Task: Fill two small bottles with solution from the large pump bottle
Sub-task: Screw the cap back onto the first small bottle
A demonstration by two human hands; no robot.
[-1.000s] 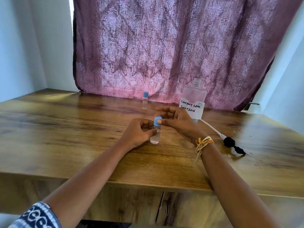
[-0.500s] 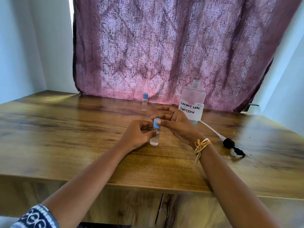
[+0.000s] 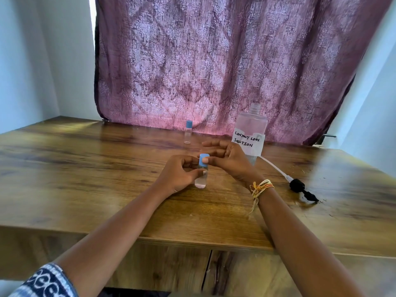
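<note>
Wood-grain tabletop (image 3: 85, 168) carried a small clear blue-capped bottle (image 3: 201, 176); left hand (image 3: 177, 174) clasped its body steady while right hand (image 3: 229, 159) pinched the blue cap (image 3: 203, 160), probably to twist it.

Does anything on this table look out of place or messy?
Yes. The large bottle labelled contact lens solution stands open, with no top on its neck. Its black pump head lies on its side on the wooden table to the right, white tube trailing. Whether liquid has spilled near it I cannot tell.
</note>
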